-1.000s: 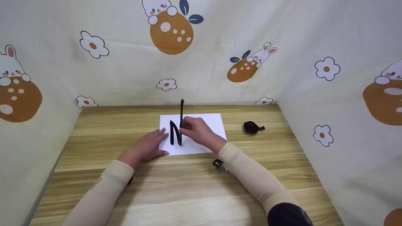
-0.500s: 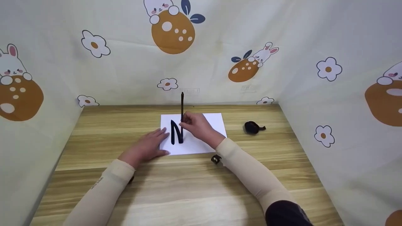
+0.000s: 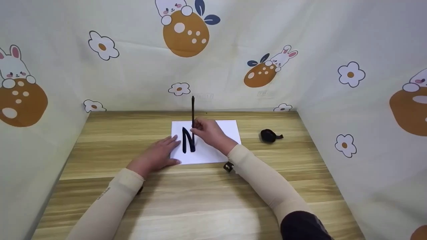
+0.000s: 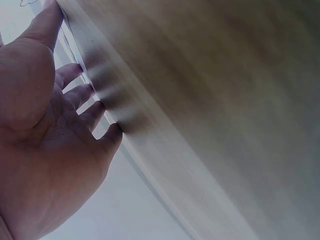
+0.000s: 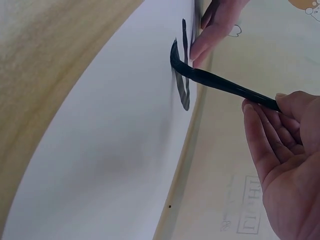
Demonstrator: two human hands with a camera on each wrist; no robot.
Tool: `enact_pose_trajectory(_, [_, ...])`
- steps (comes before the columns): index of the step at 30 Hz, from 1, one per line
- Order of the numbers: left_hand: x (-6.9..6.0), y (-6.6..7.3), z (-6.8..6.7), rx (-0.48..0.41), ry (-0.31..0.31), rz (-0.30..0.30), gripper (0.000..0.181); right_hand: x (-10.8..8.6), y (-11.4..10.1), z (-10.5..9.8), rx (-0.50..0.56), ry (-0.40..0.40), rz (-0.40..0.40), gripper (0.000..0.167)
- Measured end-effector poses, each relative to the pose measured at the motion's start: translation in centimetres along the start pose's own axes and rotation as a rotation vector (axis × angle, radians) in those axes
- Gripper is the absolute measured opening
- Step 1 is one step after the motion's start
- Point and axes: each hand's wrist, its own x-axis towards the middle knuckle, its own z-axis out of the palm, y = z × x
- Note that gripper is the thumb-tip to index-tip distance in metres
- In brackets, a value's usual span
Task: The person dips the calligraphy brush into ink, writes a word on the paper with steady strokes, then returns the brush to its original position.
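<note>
A white sheet of paper (image 3: 213,154) lies on the table, with thick black strokes (image 3: 184,141) shaped like an N on its left half. My right hand (image 3: 210,131) pinches a black ink brush (image 3: 192,110) by its handle, which stands nearly upright. In the right wrist view the brush (image 5: 225,85) has its soft tip bent against the paper, at one end of the strokes. My left hand (image 3: 155,156) rests with spread fingers on the paper's left edge. The left wrist view shows the left hand (image 4: 55,120) from the palm side, fingertips at the sheet's edge.
A small black dish with a short handle (image 3: 268,136) sits on the wooden table (image 3: 200,200) to the right of the paper. Patterned fabric walls (image 3: 140,66) enclose the table at the back and sides. A black wrist-camera mount (image 3: 228,166) shows by the right sleeve.
My right hand has moved slightly away from me with the brush, up the paper. The lower end of the N's right stroke now shows more. My left hand stays on the sheet's edge.
</note>
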Motion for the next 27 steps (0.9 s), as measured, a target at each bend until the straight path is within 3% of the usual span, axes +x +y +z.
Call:
enact_pose_trajectory(21, [0.0, 0.0, 0.0, -0.003, -0.006, -0.002, 0.085, 1.4, 0.4, 0.0, 0.017, 0.024, 0.048, 0.009])
enact_pose_trajectory(27, [0.1, 0.1, -0.2, -0.017, -0.013, 0.001, 0.085, 2.0, 0.9, 0.0, -0.016, 0.049, 0.031, 0.008])
